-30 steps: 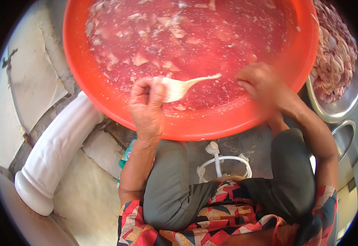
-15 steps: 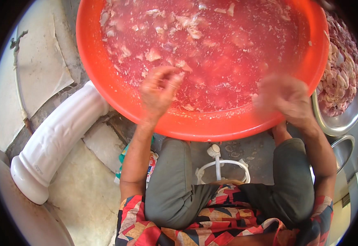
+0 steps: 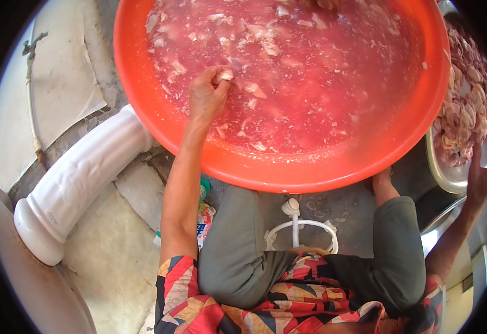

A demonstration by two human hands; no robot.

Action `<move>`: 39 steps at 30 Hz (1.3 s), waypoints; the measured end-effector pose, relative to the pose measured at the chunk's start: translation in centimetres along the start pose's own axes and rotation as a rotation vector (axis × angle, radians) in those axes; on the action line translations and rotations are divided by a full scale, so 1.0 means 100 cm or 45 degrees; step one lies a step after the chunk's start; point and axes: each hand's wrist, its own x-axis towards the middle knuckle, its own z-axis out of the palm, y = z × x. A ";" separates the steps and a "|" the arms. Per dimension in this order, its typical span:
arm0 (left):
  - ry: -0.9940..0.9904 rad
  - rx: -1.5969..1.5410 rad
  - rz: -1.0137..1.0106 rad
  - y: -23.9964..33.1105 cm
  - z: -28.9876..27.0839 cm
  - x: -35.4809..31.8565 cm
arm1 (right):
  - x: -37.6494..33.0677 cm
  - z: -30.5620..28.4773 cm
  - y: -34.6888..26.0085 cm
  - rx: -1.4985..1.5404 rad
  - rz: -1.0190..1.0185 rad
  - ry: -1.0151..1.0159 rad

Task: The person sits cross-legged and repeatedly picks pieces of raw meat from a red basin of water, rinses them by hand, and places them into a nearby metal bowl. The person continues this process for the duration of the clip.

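A large red-orange basin (image 3: 288, 177) holds reddish, cloudy water with many pale scraps of meat or fat afloat. Over its near left part, my left hand (image 3: 207, 96) pinches a small whitish piece of meat (image 3: 227, 74) between thumb and fingers. My right hand (image 3: 482, 177) is out at the far right, beside a metal tray (image 3: 449, 182) heaped with pinkish meat pieces (image 3: 466, 106). Its fingers are stretched and apart at the heap's edge; nothing shows in them.
A white ceramic pedestal (image 3: 84, 178) lies on the floor at left. Between my knees is a white tubular frame (image 3: 295, 227). A colourful packet (image 3: 204, 222) lies by my left leg. A pipe with a tap (image 3: 30, 83) runs at far left. Brownish shapes (image 3: 327, 3), perhaps fingers, show at the top edge.
My right hand has gone from over the basin's right side to the meat tray at far right. My left hand has risen slightly, and a whitish piece now shows in its pinch.
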 end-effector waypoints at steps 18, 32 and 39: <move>-0.744 -1.319 0.062 0.099 0.043 -0.091 | -0.024 0.078 -0.191 1.905 0.398 -1.013; -0.696 -1.409 -0.110 0.091 0.047 -0.089 | -0.027 0.084 -0.188 1.876 0.422 -1.150; -0.695 -1.100 0.010 0.091 0.057 -0.097 | -0.032 0.083 -0.192 1.899 0.464 -1.193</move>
